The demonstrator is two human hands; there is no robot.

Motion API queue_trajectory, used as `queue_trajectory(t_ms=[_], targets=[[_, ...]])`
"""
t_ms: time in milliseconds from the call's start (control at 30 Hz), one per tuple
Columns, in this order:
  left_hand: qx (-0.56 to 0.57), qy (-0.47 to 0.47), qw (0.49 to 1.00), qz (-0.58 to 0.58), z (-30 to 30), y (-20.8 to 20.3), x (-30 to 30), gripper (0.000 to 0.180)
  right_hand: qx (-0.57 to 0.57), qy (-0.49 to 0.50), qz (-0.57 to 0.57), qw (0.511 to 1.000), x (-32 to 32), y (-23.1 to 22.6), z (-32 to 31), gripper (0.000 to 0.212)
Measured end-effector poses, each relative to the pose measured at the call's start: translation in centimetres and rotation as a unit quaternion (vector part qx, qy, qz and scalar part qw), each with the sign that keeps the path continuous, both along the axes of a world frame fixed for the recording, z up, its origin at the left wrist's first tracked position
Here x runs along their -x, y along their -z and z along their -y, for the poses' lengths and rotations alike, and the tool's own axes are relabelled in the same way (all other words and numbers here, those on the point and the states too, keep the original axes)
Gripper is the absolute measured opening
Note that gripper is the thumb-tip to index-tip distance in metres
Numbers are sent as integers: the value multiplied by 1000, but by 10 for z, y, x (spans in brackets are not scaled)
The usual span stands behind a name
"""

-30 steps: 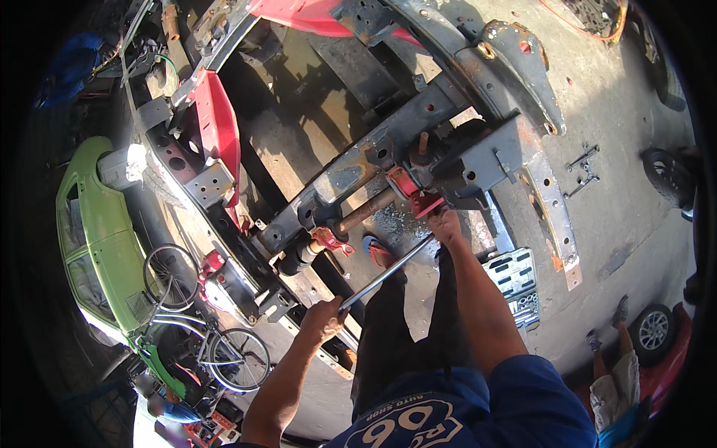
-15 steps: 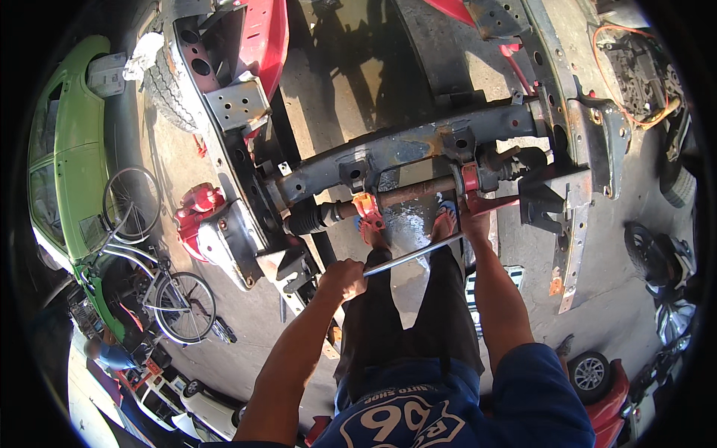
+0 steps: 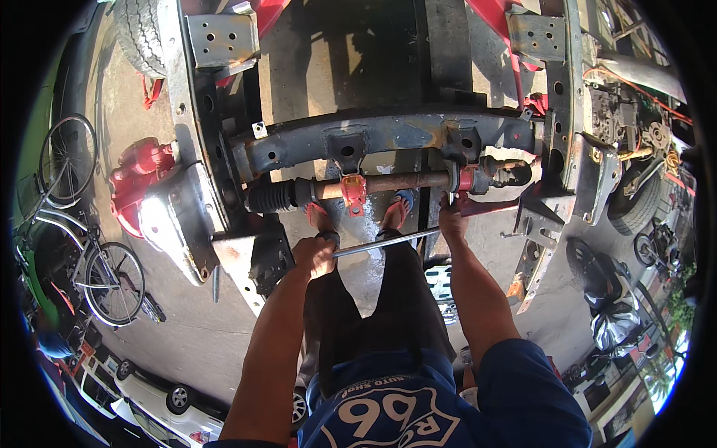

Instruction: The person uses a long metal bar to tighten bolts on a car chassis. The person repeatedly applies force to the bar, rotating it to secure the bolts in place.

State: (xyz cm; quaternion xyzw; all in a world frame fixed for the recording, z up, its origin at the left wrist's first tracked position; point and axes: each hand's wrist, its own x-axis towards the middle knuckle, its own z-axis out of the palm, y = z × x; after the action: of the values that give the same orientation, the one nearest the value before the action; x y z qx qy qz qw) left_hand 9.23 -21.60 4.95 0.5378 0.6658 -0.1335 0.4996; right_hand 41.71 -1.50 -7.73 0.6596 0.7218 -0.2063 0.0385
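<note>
A long silver metal bar (image 3: 388,242) slants between my two hands, above my feet. My left hand (image 3: 314,257) is wrapped round its lower left end. At the other end my right hand (image 3: 451,222) is closed on the bar, just below a red clamp bracket (image 3: 466,179); its fingers partly hide that end, so I cannot tell what tip it has. Both brackets, this one and an orange-red one (image 3: 354,196), hold a rusty steering rack (image 3: 403,181) with black rubber boots (image 3: 275,196). Behind the rack runs a dark steel crossmember (image 3: 403,133).
Bare frame rails (image 3: 196,127) flank me, with a steel bracket (image 3: 261,257) jutting in at left. A red part (image 3: 142,175) lies beyond the left rail. A bicycle (image 3: 82,231), a white car (image 3: 160,392), tyres (image 3: 142,37) and a motorcycle (image 3: 609,287) stand around.
My view has turned, swinging the green car mostly out of sight at left. Both hands keep hold of the bar, which lies a little flatter across the picture.
</note>
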Motion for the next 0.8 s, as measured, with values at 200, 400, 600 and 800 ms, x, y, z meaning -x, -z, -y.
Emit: queue_trajectory(t_ms=[200, 400, 600, 800], targets=[[-201, -38, 977, 52, 35, 114, 1, 22, -74, -15, -30, 997, -5, -2, 8, 30], [-168, 108, 976, 90, 55, 250, -24, 49, -16, 90, 34, 995, 3, -12, 12, 49], [-351, -84, 914, 187, 29, 355, -66, 28, -132, 61, 58, 988, 9, -6, 23, 36], [-155, -156, 964, 146, 25, 318, -62, 17, -156, 4, -80, 984, 24, -33, 11, 20]])
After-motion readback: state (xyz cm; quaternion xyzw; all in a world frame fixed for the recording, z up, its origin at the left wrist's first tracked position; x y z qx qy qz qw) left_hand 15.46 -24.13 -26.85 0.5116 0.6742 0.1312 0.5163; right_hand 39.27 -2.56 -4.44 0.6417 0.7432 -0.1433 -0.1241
